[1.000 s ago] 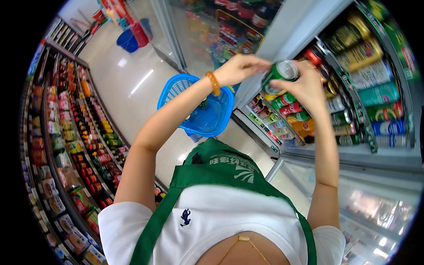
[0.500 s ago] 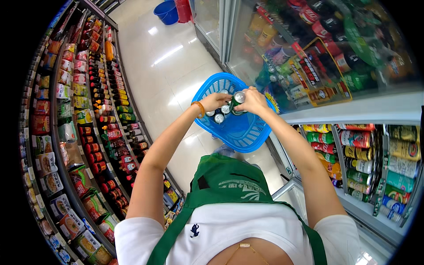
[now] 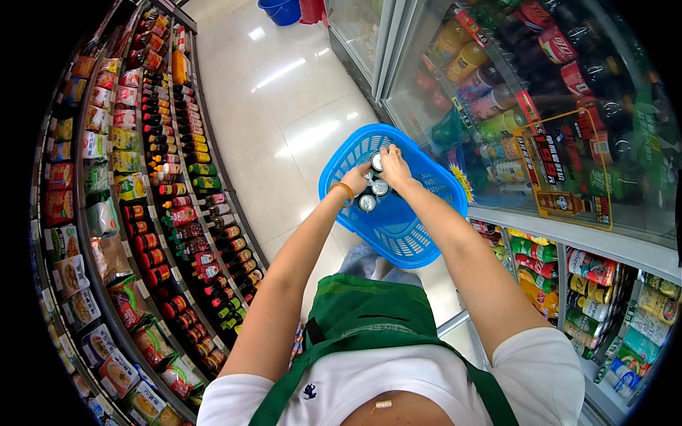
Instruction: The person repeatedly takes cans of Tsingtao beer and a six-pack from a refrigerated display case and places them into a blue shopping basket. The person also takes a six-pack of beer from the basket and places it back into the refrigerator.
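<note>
A blue plastic basket (image 3: 419, 257) stands in front of me, with several drink cans in it, grouped toward its far left. My right hand (image 3: 395, 169) reaches in and is closed round an upright dark green can (image 3: 376, 162) with a silver top. Against the left side of the group, my left hand (image 3: 355, 179) has its fingers curled at a can; its fingertips are partly hidden. Two more cans, one silver-topped can (image 3: 380, 187) and a nearer can (image 3: 367, 203), stand upright just below my hands. The basket's near right part shows its bare bottom.
Shelves (image 3: 153, 213) of packets and bottles run along the left. On the right are a glass cooler door (image 3: 490, 106) with bottles behind it and racks of cans and bottles (image 3: 590, 291). A blue bucket (image 3: 280, 12) sits on the tiled floor (image 3: 270, 135) at the back.
My right hand has brought its can leftward and lower, in among the others. My left hand has come down beside the group. The whole view has shifted slightly.
</note>
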Tool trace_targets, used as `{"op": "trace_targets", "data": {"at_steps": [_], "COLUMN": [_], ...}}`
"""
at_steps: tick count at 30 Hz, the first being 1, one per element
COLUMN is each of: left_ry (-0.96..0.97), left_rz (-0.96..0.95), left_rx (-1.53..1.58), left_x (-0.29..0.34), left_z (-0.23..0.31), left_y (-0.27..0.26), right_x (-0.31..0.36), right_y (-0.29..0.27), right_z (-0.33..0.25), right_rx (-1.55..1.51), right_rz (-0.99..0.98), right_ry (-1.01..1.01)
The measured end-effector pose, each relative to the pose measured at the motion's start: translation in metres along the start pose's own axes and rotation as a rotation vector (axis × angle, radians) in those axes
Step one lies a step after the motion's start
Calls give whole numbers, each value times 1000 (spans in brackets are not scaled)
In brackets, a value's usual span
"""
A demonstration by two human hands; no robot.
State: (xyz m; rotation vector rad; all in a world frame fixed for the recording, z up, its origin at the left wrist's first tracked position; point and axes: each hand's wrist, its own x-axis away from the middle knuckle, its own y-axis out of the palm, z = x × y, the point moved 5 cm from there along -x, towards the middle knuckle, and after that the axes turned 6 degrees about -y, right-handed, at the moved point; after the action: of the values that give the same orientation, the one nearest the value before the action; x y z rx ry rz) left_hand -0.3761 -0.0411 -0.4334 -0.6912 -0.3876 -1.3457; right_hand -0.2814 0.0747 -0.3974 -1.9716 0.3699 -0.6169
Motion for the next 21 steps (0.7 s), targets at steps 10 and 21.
{"op": "trace_targets", "data": {"at_steps": [10, 21], "left_ry": [3, 92], "left_rz": [52, 36], "left_rx": [5, 47], "left_x": [-11, 48], "left_z": [-28, 26], "left_y": [20, 21], "right_x": [17, 75], "right_y": [16, -31], "right_z": [20, 35], "right_rx": [-159, -459], "right_rz": [-13, 296], "right_ry": [29, 19]}}
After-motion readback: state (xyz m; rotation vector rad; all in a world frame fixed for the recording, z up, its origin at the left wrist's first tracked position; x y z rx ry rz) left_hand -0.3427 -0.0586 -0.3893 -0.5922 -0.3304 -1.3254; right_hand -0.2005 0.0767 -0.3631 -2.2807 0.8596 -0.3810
